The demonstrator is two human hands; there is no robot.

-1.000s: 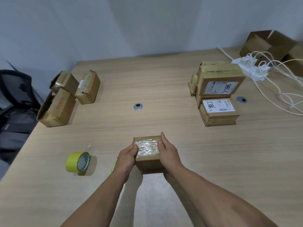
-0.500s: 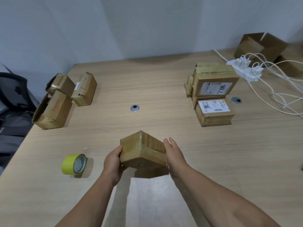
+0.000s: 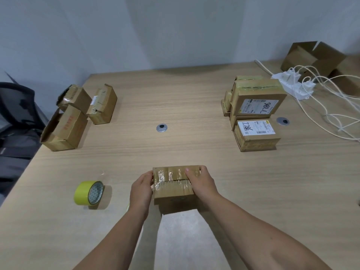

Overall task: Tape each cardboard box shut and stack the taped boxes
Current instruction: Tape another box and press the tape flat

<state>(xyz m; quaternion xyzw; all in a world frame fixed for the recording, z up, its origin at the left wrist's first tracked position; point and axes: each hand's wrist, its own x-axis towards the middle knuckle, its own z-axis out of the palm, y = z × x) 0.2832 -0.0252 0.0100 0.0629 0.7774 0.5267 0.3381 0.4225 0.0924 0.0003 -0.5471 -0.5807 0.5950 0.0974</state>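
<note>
Both hands grip the box (image 3: 172, 184) (clear tape across its top). The left hand (image 3: 140, 189) holds one end, the right hand (image 3: 201, 183) the other. It seems lifted off the table (image 3: 194, 106).

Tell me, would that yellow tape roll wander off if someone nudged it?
Likely yes: the yellow tape roll stands on its curved rim on the table, so a nudge could set it rolling. A push on its open face would probably tip it flat. It looks like a stiff ring.
</note>
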